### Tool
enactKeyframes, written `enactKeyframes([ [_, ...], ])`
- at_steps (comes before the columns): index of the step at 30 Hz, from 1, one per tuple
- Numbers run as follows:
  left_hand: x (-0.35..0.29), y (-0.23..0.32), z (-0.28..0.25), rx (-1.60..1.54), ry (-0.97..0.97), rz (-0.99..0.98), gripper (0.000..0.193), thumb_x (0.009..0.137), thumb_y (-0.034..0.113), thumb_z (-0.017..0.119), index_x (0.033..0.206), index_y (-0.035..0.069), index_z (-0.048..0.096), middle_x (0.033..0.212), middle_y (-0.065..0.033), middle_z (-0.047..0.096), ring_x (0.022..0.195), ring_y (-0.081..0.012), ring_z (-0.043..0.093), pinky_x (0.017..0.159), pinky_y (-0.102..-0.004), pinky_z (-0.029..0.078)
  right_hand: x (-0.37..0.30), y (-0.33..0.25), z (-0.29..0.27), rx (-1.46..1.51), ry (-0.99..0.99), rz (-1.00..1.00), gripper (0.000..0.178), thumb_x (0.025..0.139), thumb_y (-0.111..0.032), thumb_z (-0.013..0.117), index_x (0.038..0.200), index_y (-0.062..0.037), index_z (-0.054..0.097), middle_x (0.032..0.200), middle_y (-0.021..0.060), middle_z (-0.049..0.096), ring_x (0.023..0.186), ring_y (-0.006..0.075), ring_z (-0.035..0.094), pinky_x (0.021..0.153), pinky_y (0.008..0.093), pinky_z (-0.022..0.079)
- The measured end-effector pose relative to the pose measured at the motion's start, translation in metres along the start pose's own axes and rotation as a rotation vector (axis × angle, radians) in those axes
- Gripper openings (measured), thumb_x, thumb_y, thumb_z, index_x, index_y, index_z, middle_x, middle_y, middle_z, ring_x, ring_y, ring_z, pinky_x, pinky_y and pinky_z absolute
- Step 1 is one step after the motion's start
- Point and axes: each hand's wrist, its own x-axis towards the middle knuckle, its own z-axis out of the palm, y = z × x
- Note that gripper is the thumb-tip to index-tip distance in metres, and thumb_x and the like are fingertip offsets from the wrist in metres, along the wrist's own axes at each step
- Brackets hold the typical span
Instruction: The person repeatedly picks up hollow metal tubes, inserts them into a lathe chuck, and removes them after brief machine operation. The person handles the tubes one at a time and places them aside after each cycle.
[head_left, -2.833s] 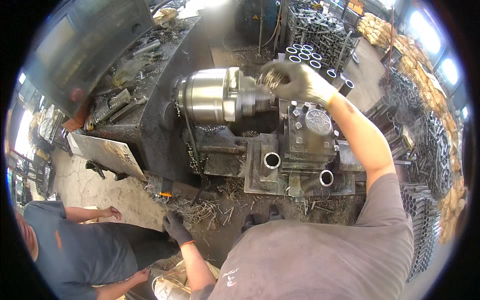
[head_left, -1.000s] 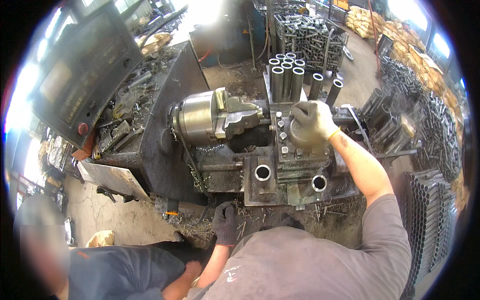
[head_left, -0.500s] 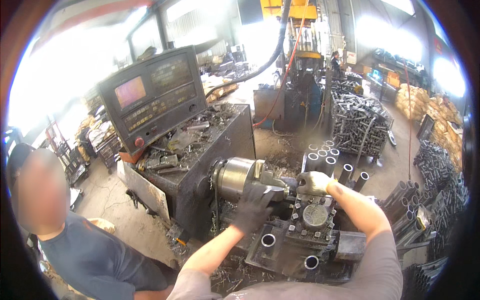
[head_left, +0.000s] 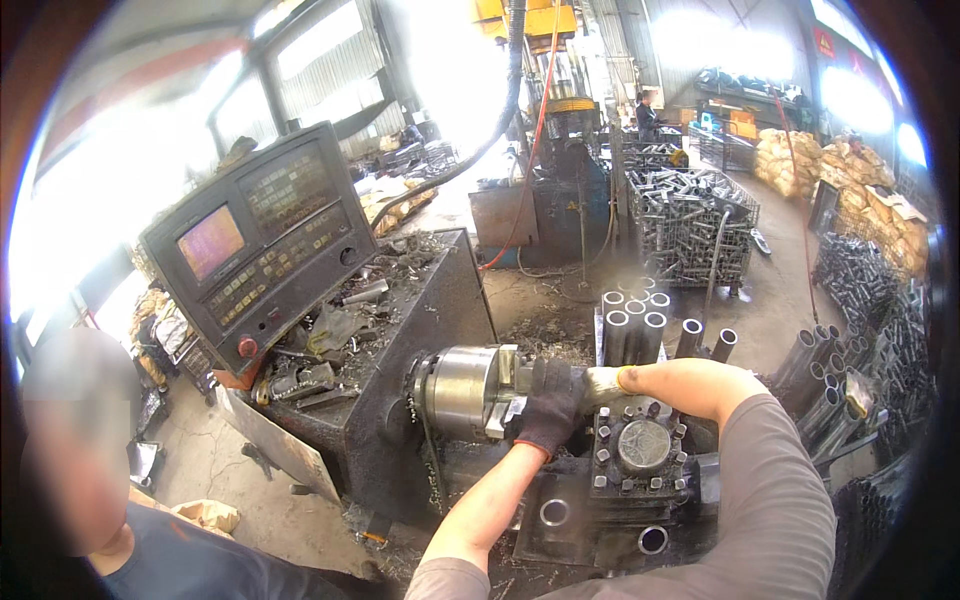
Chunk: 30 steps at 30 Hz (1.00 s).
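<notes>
My left hand (head_left: 551, 408), in a dark glove, is closed just in front of the jaws of a round steel lathe chuck (head_left: 462, 392). My right hand (head_left: 606, 386), in a pale glove, is closed right beside it, above the tool post. Between the two gloves a short bit of a grey metal tube (head_left: 578, 380) shows; the gloves hide most of it. The square tool post (head_left: 643, 446), with a round cap and several bolts, sits just below my right hand. Two tube ends stand up from the dark carriage (head_left: 590, 530) nearer to me.
A control panel (head_left: 262, 230) with a lit screen stands at left on a chip-covered housing. Upright steel tubes (head_left: 634, 335) are bunched behind the tool post, with more tubes (head_left: 815, 375) at right. A wire bin (head_left: 690, 225) holds cut pieces. A person (head_left: 190, 550) is close at my left.
My left hand has moved right from the chuck jaw and closed next to my right hand. The right hand has come slightly lower. The whole view has shifted, and the person at left appears lower.
</notes>
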Motion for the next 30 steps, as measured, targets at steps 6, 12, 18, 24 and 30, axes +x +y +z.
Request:
enactKeyframes([
  [6,-0.001,0.005,0.004,-0.031,-0.106,-0.121,0.054,0.098,0.029,0.053,0.150,0.015,0.055,0.144,-0.0266,0.055,0.144,-0.0476,0.043,0.129,-0.0653,0.019,-0.003,0.025,0.011,-0.010,0.027,-0.186,0.027,0.093,-0.019,0.073,0.116,-0.0078,0.079,0.103,0.0107,0.080,0.091,0.0253,0.075,0.080,0.0375,0.059],
  [12,-0.010,0.004,0.007,0.093,-0.008,-0.089,0.058,0.099,0.026,0.050,0.155,0.013,0.048,0.147,-0.0272,0.051,0.145,-0.0488,0.041,0.130,-0.0642,0.018,0.013,0.062,0.020,-0.293,0.056,-0.513,0.026,0.090,-0.014,0.072,0.114,-0.0086,0.080,0.100,0.0090,0.081,0.086,0.0252,0.076,0.076,0.0369,0.061],
  [18,-0.017,0.003,0.005,0.055,0.103,-0.020,0.058,0.100,0.028,0.050,0.153,0.007,0.047,0.147,-0.0271,0.051,0.145,-0.0469,0.042,0.130,-0.0638,0.019,0.033,0.106,0.037,-0.497,0.100,-0.554,0.023,0.091,-0.017,0.072,0.110,-0.0074,0.080,0.100,0.0100,0.079,0.086,0.0297,0.075,0.075,0.0400,0.060],
  [24,-0.008,0.002,0.015,0.010,0.082,0.000,0.058,0.101,0.029,0.049,0.154,0.006,0.048,0.147,-0.0231,0.053,0.145,-0.0436,0.043,0.132,-0.0627,0.016,0.033,0.104,0.051,-0.395,0.346,-0.584,0.019,0.087,-0.022,0.075,0.101,-0.0100,0.080,0.097,0.0101,0.077,0.088,0.0303,0.074,0.077,0.0409,0.060],
  [30,-0.016,-0.001,0.024,0.109,0.087,0.014,0.060,0.101,0.028,0.048,0.158,0.007,0.044,0.149,-0.0192,0.051,0.145,-0.0376,0.044,0.132,-0.0631,0.016,0.017,0.081,0.035,-0.411,0.274,-0.535,0.021,0.084,-0.024,0.075,0.100,-0.0111,0.080,0.099,0.0092,0.077,0.090,0.0303,0.073,0.079,0.0434,0.059],
])
